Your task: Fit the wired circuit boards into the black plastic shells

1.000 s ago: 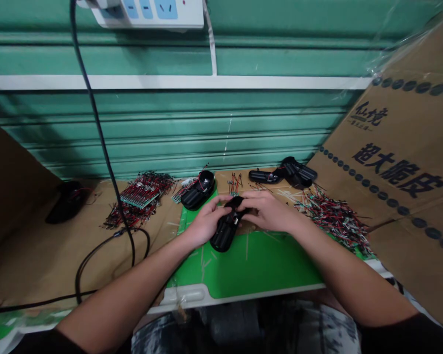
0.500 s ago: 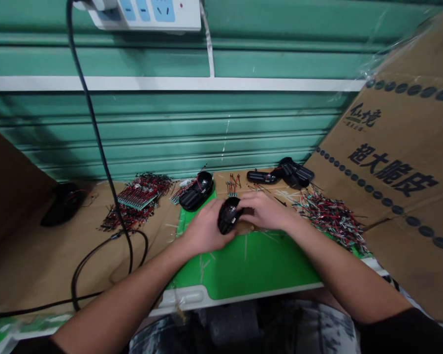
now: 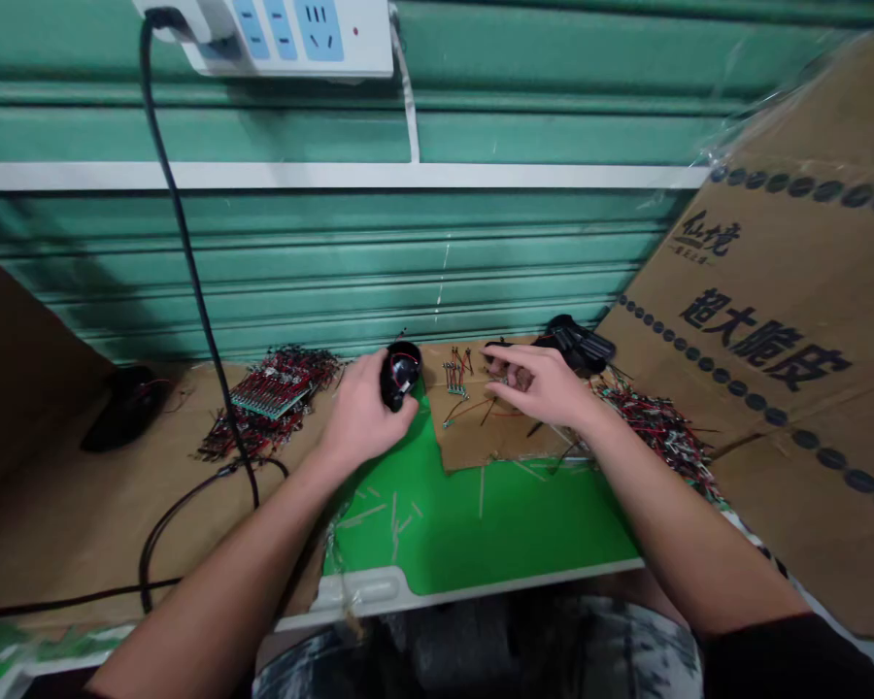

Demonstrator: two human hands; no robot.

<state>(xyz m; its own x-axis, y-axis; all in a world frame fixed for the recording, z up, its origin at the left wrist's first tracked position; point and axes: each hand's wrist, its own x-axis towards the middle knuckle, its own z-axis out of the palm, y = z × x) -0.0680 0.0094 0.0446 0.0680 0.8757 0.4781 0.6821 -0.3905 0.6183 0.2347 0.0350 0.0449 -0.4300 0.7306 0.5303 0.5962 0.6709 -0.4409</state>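
Note:
My left hand [image 3: 360,413] is closed around a black plastic housing [image 3: 399,375] with a red wire inside, held at the back edge of the green mat [image 3: 481,524]. My right hand [image 3: 543,383] hovers over a cardboard sheet [image 3: 481,437], fingers loosely spread and curled above small wired parts [image 3: 457,374] and loose wires; nothing shows between its fingers. More black housings [image 3: 579,345] lie just beyond the right hand.
A stack of circuit boards with red and black wires [image 3: 273,388] lies at the left. A heap of cut wires [image 3: 659,427] lies at the right beside a large printed carton [image 3: 787,359]. A black cable [image 3: 189,282] hangs from a power strip [image 3: 277,34]. Another black housing [image 3: 127,408] sits far left.
My left hand carried the black housing from the mat's middle to the back left. My right hand let go of it and moved back right over the cardboard sheet.

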